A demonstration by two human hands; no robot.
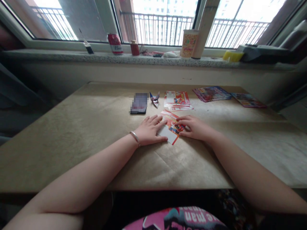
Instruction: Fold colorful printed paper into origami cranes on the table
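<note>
A person's two bare hands rest on one red-and-white printed paper sheet lying on the tan cloth-covered counter. Taking the sheet as the clock's centre, the left hand is at nine, its grip open: palm down, fingers spread, thumb on the white part. The right hand is at three, fingers loosely bent onto the picture; whether its grip pinches the paper cannot be told.

One dark rectangular phone lies at ten, one folded blue, white and red paper shape with pointed arms at eleven. Just beyond the sheet, between twelve and one, sits one pile of red-and-white printed papers; two piles of multicoloured printed papers lie farther out, one at two, another between two and three.

The counter's near edge runs well apart from the sheet at six; the surface stretches broadly toward eight and four, with the forearms crossing it.

Fingers cover parts of the sheet's sides, and its far corner is hard to separate from the red-and-white pile. The sheets in each pile are uncountable, and the phone's screen is pixelated.
</note>
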